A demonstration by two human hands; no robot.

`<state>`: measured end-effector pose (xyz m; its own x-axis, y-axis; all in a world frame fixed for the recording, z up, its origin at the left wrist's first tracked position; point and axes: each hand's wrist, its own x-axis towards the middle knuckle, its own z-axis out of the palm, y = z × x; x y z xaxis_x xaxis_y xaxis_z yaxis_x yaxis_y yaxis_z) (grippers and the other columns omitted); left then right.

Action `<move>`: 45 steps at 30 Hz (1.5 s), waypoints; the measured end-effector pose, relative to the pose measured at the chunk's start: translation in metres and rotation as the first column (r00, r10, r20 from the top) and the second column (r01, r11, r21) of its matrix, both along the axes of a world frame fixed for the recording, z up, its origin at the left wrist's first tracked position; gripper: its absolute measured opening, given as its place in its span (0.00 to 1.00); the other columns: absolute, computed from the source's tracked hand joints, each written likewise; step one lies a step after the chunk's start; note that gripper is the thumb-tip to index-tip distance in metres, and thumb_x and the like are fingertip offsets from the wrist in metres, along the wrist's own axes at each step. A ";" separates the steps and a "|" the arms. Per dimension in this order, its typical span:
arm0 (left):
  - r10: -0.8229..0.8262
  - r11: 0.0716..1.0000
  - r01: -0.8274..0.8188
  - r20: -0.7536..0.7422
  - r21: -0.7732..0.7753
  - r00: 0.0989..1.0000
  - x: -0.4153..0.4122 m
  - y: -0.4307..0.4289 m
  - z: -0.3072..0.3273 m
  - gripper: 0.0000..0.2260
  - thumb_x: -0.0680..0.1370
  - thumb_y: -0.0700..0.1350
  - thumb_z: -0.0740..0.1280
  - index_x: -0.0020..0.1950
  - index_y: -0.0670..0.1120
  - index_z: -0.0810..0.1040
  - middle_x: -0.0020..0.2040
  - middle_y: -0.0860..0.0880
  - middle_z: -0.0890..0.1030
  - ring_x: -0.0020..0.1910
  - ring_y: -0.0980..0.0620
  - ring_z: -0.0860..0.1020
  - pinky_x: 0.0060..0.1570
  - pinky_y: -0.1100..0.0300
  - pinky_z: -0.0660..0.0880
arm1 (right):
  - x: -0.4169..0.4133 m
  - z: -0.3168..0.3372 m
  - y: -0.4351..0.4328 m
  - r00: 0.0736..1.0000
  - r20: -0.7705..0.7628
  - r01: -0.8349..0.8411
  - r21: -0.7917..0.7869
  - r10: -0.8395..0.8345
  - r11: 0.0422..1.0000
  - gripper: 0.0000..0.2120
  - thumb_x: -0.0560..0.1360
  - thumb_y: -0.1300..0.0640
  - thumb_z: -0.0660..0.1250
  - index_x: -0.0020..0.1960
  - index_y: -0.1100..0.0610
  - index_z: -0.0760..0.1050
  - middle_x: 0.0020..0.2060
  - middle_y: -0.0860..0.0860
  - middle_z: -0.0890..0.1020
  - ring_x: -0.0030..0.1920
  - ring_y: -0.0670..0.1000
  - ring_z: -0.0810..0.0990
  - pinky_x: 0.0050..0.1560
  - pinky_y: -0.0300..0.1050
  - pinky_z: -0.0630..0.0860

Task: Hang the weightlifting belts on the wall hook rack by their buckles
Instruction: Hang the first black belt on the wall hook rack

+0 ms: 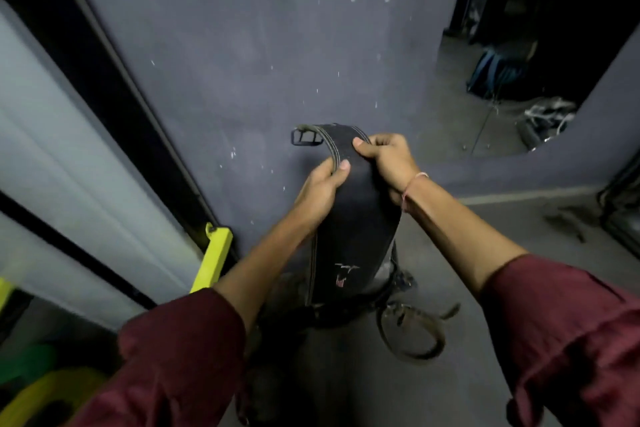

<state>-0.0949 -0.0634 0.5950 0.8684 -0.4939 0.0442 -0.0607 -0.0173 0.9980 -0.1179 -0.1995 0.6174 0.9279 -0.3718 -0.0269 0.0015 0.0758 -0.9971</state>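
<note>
Hands meet at mid-frame on one black weightlifting belt [353,218], held up in front of a dark grey-blue wall [242,45]. The left hand [322,191] grips the belt's left edge, thumb laid over the stitched front and fingers curled behind. The right hand [388,163] pinches the right edge a little higher, thumb on top and fingers tucked under. Above the hands the belt arches over, and its metal buckle [304,137] sticks out to the left at the top of the arch, close to the wall — whether it touches, I cannot tell. The wide back panel hangs down between the forearms, with a small pale logo near its lower end. Below, on the grey floor [502,215], more belts [346,312] lie in a loose tangle at the foot of the wall. A thin pink thread [415,182] circles the right wrist, and both arms wear maroon sleeves [180,350]. A yellow frame bar [214,260] stands at the left, just beside the wall.
</note>
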 end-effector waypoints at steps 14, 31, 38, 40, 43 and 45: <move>0.262 0.902 -0.233 0.031 -0.362 0.965 0.067 0.018 0.177 0.13 0.81 0.52 0.63 0.53 0.43 0.78 0.51 0.40 0.79 0.52 0.42 0.77 0.65 0.34 0.70 | 0.015 0.121 0.058 0.927 0.364 -0.068 -0.083 0.094 0.994 0.08 0.76 0.74 0.63 0.51 0.64 0.76 0.38 0.50 0.83 0.39 0.46 0.82 0.41 0.39 0.79; 0.251 0.913 -0.098 0.357 -0.396 0.900 0.065 -0.001 0.233 0.11 0.84 0.40 0.58 0.63 0.38 0.75 0.61 0.40 0.81 0.63 0.43 0.79 0.66 0.48 0.74 | 0.032 0.210 0.051 0.805 0.568 0.298 -0.141 -0.170 0.944 0.13 0.75 0.61 0.72 0.35 0.63 0.72 0.30 0.52 0.71 0.34 0.48 0.69 0.37 0.43 0.66; 0.222 0.933 -0.065 0.422 -0.355 0.879 0.094 0.019 0.261 0.08 0.81 0.47 0.60 0.54 0.47 0.77 0.47 0.52 0.81 0.50 0.52 0.77 0.59 0.49 0.74 | 0.013 0.141 0.064 0.928 0.373 0.129 -0.290 -0.012 0.948 0.22 0.74 0.60 0.73 0.29 0.59 0.64 0.26 0.48 0.66 0.30 0.45 0.65 0.33 0.40 0.62; 0.169 0.943 -0.016 0.433 -0.334 0.885 0.091 0.020 0.260 0.10 0.82 0.45 0.59 0.57 0.45 0.77 0.53 0.47 0.82 0.54 0.48 0.79 0.64 0.44 0.74 | 0.031 0.188 0.063 0.870 0.489 0.191 -0.224 -0.059 0.956 0.16 0.76 0.60 0.71 0.33 0.60 0.69 0.29 0.52 0.68 0.33 0.48 0.66 0.34 0.42 0.64; 0.151 0.942 0.000 0.425 -0.336 0.892 0.082 0.018 0.259 0.10 0.82 0.45 0.59 0.60 0.47 0.78 0.59 0.43 0.83 0.61 0.44 0.81 0.66 0.41 0.74 | 0.047 0.247 0.059 0.786 0.597 0.277 -0.113 -0.158 0.954 0.12 0.76 0.60 0.69 0.35 0.62 0.72 0.31 0.55 0.73 0.35 0.50 0.71 0.38 0.45 0.69; 0.188 0.933 -0.024 0.427 -0.360 0.884 0.082 0.020 0.262 0.10 0.82 0.46 0.59 0.59 0.49 0.77 0.58 0.44 0.83 0.60 0.43 0.81 0.65 0.41 0.74 | 0.045 0.238 0.062 0.803 0.584 0.247 -0.144 -0.119 0.958 0.08 0.77 0.65 0.67 0.39 0.62 0.75 0.34 0.51 0.79 0.36 0.47 0.77 0.41 0.43 0.75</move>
<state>-0.0132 -0.0437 0.8572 0.7594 -0.2840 0.5854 -0.5183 0.2800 0.8081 -0.0725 -0.1379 0.8550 0.6677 -0.4736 0.5744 0.5611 -0.1869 -0.8064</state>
